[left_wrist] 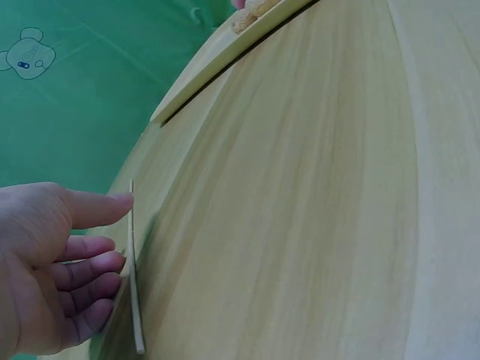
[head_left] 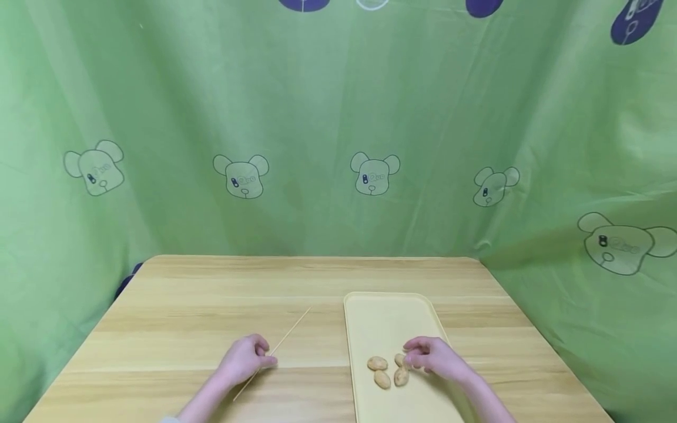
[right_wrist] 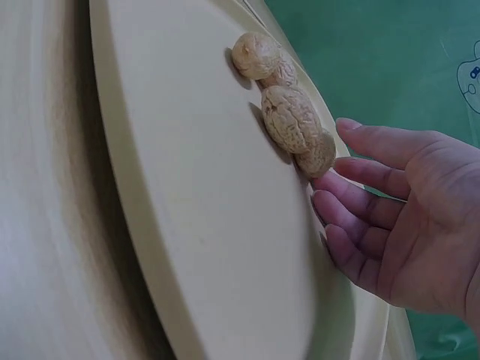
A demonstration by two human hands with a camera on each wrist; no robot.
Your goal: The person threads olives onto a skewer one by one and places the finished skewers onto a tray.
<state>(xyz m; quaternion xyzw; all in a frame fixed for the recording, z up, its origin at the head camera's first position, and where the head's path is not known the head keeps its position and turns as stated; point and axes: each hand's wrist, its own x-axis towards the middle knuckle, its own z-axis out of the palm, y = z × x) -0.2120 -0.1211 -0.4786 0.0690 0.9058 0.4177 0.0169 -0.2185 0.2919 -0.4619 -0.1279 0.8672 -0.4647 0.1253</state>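
Stick [head_left: 291,331]; left hand [head_left: 246,357] pinching it; right hand [head_left: 436,357] relaxed beside tan lumps [head_left: 382,379]; curtain lettering [head_left: 245,180] (too faint to read)

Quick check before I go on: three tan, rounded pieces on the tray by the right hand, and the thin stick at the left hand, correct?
Not three: the head view shows four tan, rounded pieces on the tray by the right hand. The thin stick is at the left hand, as you said.
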